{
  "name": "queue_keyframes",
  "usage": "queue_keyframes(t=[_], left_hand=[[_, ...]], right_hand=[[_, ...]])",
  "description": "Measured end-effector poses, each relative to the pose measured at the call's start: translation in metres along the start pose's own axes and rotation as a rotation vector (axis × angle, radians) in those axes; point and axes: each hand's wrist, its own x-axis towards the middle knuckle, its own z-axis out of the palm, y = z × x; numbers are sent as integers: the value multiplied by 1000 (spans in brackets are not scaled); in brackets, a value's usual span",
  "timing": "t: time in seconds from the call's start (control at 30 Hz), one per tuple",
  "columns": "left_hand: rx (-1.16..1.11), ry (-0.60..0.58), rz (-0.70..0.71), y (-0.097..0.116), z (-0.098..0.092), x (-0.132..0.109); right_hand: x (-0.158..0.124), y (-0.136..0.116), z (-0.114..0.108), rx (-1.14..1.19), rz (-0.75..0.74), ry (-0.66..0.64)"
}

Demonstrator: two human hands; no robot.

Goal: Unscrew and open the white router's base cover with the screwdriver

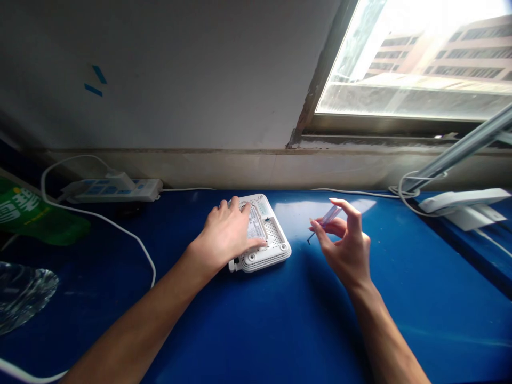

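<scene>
Meanwhile, open left hand (226, 232) presses a white router (276, 252); right hand (343, 242) pinches a screwdriver (330, 216).

Left hand (226, 232) on white router (274, 256), right hand (344, 245) pinching screwdriver (330, 216)

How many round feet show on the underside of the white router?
2: one round foot along the near edge of the white vented plastic router, another at its near right corner. More may be hidden under the left hand.

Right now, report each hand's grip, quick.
Left hand: open, lying flat on a white router.
Right hand: closed, holding a small screwdriver between thumb and fingers.
</scene>
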Motion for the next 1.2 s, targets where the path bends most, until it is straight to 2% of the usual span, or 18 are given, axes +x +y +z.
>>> queue_keyframes(t=[0.17,0.27,0.33,0.4,0.47,0.57,0.77,0.93,1.1,1.2], left_hand=[[-53,-95,166,2,7,-3],[-71,-109,205,0,11,-1],[-83,-115,230,-4,12,2],[-98,-134,265,-10,12,6],[-110,-148,289,-15,12,9],[-119,-139,309,-19,14,12],[-117,-110,327,-19,17,12],[-116,-106,334,-18,15,11],[-113,-99,331,-18,15,10],[-111,-102,331,-18,14,10]], right_hand=[[0,4,-1,-3,31,-61],[0,-2,-2,0,38,-20],[0,-11,-4,81,53,31],[0,-21,-4,256,55,65],[-1,-30,-4,400,4,96],[-3,-41,-2,450,-93,128],[-10,-51,8,472,-214,54],[-14,-48,12,486,-206,15],[-17,-41,13,508,-187,-91],[-17,-40,13,498,-215,-65]])
